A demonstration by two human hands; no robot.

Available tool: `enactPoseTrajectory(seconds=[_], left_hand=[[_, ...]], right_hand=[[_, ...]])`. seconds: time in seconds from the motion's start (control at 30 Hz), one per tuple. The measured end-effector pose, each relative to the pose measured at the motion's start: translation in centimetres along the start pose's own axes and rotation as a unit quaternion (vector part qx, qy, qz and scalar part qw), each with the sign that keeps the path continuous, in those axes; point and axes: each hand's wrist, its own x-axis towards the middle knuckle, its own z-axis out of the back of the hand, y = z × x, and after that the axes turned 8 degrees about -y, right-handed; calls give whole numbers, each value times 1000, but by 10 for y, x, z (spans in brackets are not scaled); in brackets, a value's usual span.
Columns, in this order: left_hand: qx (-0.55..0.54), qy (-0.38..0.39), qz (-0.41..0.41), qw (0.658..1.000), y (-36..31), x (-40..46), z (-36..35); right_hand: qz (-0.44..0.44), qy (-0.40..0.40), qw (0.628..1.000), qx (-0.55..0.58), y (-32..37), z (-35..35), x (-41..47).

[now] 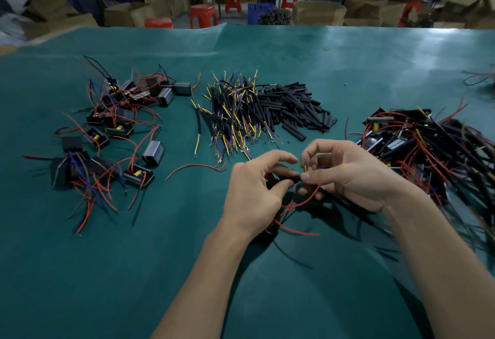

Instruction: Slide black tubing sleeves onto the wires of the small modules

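My left hand (257, 191) and my right hand (345, 175) meet above the green mat near the middle. Between their fingertips lies a short black tubing sleeve (288, 179), pinched by my left thumb and finger. My right hand pinches the wires at the sleeve's end; a yellow wire tip (305, 168) sticks up there. A red wire (300, 204) loops down below both hands. The small module these wires belong to is mostly hidden under my hands. Loose black sleeves (294, 108) lie in a pile beyond my hands.
Small modules with red wires (117, 129) are scattered on the left. A heap of yellow and purple wire pieces (235, 113) lies at centre. Modules with sleeved wires (428, 145) are piled on the right. The green mat (107, 271) covers the table; stools and boxes stand behind.
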Motion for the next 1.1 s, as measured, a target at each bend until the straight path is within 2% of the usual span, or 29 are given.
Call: enactPoseTrajectory(seconds=[0.2, 0.5, 0.8, 1.1], left_hand=[[27, -14, -43, 999, 1, 2, 3], [72, -16, -56, 996, 1, 3, 4], [82, 9, -80, 993, -3, 3, 5], [95, 9, -108, 990, -4, 3, 3]], right_hand=[[5, -3, 1000, 14, 2, 3, -3], [50, -36, 996, -63, -1, 1, 0], [65, -34, 990, -118, -1, 1, -1], [60, -32, 993, -96, 2, 1, -3]])
